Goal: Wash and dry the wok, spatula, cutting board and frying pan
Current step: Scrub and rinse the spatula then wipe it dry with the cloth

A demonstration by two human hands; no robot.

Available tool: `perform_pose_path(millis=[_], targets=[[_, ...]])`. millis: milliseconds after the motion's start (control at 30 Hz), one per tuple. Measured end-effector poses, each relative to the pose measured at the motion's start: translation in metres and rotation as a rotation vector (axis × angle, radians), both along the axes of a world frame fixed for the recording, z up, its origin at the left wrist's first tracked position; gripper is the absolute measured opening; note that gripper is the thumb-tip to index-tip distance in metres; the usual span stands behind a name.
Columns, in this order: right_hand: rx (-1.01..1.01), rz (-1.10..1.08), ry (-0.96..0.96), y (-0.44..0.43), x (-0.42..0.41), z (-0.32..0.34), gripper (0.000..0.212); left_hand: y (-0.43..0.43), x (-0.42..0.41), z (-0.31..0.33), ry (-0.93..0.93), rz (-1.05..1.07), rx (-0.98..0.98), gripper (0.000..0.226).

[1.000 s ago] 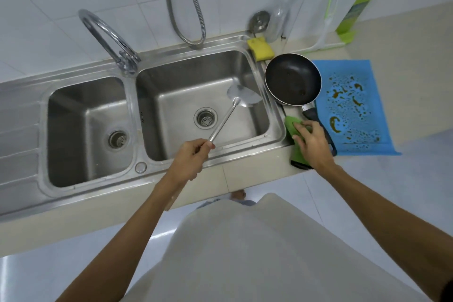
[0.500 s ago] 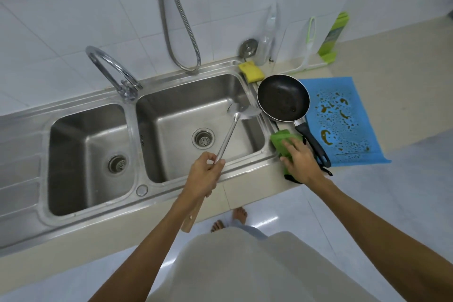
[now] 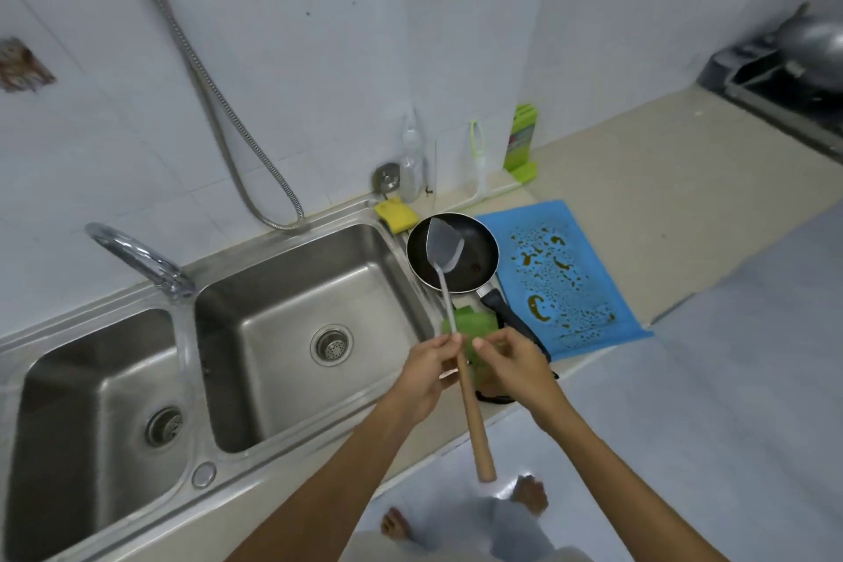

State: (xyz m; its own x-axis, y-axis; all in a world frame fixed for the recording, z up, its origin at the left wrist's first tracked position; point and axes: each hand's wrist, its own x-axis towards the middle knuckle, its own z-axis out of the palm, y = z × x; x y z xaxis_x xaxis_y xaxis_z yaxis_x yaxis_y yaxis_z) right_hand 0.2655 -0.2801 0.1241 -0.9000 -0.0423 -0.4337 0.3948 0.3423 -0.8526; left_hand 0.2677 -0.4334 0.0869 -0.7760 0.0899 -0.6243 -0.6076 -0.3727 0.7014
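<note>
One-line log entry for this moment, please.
left hand: holds spatula, blade over frying pan | right hand: above green cloth, grip unclear | tap: running into left basin | cutting board: stained

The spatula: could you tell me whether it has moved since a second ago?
Yes. The left hand swung the spatula blade rightward, from over the right sink basin to over the frying pan.

The pan (image 3: 476, 253) sits on the counter (image 3: 638, 178) right of the sink (image 3: 319, 424), the cutting board (image 3: 570, 278) right of it, a sponge (image 3: 396, 214) behind it, a cloth (image 3: 476, 322) before it. The spatula (image 3: 470, 402), in the left hand (image 3: 429, 372), has its blade over the pan. The wok (image 3: 816, 46) sits far right on the stove (image 3: 771, 87).
</note>
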Motion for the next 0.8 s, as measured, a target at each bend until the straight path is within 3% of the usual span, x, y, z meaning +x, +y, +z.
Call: perform_pose_path(millis=[233, 467, 800], targets=[[-0.330, -0.151, -0.320, 0.114, -0.008, 0.005, 0.038, 0.124, -0.060, -0.003, 0.016, -0.034, 0.024, 0.019], [-0.068, -0.183, -0.199, 0.278, -0.040, 0.005, 0.029, 0.287, -0.119, -0.007, 0.040, -0.136, -0.005, 0.020], [0.027, -0.313, -0.113, 0.455, -0.126, -0.008, 0.033, 0.478, -0.205, -0.002, 0.073, -0.333, -0.192, 0.024]])
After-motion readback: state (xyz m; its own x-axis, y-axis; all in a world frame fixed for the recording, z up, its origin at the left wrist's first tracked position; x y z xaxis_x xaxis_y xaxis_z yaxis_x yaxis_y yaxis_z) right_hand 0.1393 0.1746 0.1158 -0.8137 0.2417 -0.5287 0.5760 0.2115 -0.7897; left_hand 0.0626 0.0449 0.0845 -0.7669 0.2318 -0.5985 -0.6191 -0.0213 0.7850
